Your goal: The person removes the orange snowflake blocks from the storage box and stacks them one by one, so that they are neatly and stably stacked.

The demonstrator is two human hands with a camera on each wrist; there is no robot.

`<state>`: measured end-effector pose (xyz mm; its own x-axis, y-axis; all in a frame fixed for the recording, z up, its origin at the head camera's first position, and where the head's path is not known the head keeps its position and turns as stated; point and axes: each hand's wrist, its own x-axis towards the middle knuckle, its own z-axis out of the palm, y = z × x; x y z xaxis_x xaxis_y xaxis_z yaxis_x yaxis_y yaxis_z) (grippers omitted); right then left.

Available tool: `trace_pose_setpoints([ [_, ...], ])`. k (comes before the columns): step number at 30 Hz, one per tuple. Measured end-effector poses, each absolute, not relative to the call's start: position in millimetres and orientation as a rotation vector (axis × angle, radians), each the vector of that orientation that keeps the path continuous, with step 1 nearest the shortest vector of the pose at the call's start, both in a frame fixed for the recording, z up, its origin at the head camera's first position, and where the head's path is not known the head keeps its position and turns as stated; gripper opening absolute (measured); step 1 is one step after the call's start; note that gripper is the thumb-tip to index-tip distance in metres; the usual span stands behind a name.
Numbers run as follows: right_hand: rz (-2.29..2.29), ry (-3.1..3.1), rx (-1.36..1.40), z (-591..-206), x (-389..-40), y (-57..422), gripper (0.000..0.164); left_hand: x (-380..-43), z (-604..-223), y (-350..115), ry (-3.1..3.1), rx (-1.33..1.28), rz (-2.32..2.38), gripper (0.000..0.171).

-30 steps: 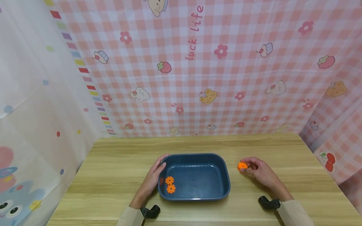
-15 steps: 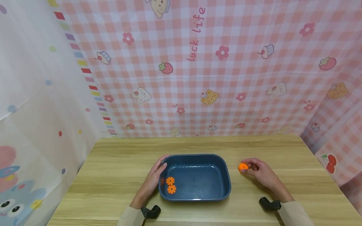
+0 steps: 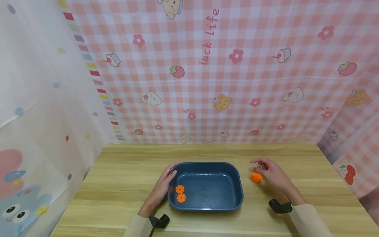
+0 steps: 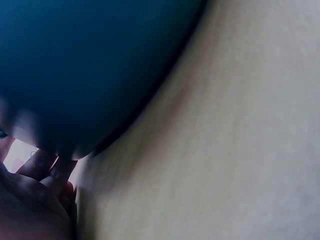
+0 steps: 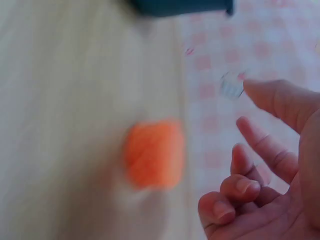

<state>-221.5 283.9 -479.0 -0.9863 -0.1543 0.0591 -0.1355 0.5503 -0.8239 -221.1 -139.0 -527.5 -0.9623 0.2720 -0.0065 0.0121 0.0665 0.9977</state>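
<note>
A dark blue rectangular basin (image 3: 207, 209) sits on the table. My left hand (image 3: 163, 184) grips its left side, thumb over the rim and fingers along the outer wall; in the left wrist view the fingers (image 4: 62, 172) show under the basin's curved wall (image 4: 100, 65). Two orange notched discs (image 3: 179, 189) lie inside at the left. Right of the basin, an orange piece (image 3: 256, 178) rests on the table, rounded and blurred in the right wrist view. My right hand (image 3: 273, 172) is just above and behind it, thumb and forefinger apart, holding nothing.
The wood-patterned table (image 3: 133, 171) ends at a pink checked cloth (image 3: 201, 82) behind it. A white printed curtain (image 3: 44, 115) hangs at the left. Each wrist carries a black camera mount (image 3: 279, 206).
My right hand has let go of the orange piece and lifted slightly away from it; the piece stays on the table. The left hand keeps its hold on the basin.
</note>
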Motion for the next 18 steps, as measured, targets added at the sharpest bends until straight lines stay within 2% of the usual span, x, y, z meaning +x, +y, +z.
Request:
trace_pose_setpoints([
  [10, -1.426, 2.678, -0.456, -435.2, -240.3, 230.0, 0.024, -221.1, -525.9, -138.0, 2.129, 0.302, 2.013, 0.049],
  [18, -1.386, 2.474, -0.686, -421.5, -251.5, 178.9, 0.024, -220.6, -526.4, -138.5, 2.136, 0.305, 2.005, 0.046],
])
